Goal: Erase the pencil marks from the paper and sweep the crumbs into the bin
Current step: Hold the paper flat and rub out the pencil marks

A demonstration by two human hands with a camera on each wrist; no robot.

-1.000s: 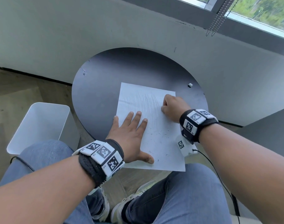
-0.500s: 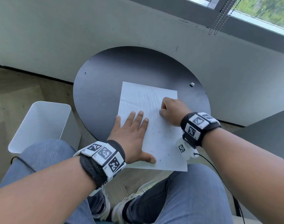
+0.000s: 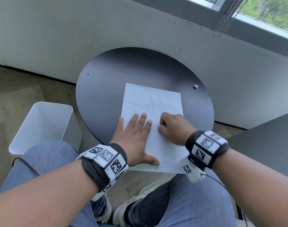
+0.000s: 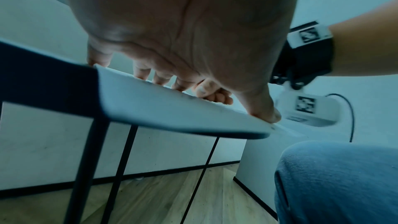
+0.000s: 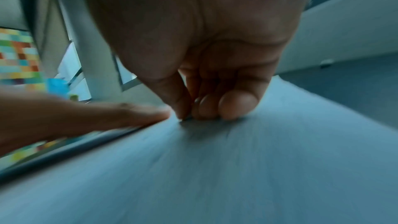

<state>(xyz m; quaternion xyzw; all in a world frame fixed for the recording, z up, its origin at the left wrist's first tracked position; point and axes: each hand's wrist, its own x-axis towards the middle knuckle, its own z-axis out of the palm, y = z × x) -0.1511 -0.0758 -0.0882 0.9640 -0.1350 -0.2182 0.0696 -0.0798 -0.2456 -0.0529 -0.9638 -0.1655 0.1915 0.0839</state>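
The paper [image 3: 152, 122] is pinned flat to the worktop [image 3: 107, 82] by the left hand [image 3: 133, 136], fingers spread, so it cannot slide. The right hand [image 3: 172, 126] is curled tight at the marks [image 3: 150, 102]; whatever is pinched cannot be seen.

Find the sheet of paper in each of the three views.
Head: paper centre, on the round table.
Left wrist: pale strip running down to the right, under the left hand.
Right wrist: lower half, blurred.
Shared landmark: left hand flat on it.

paper [image 3: 163, 102]: white sheet, flat on round table, faint pencil strokes on far half
crumbs [image 3: 158, 154]: dark specks, near half
bin [image 3: 41, 126]: white, open, on floor
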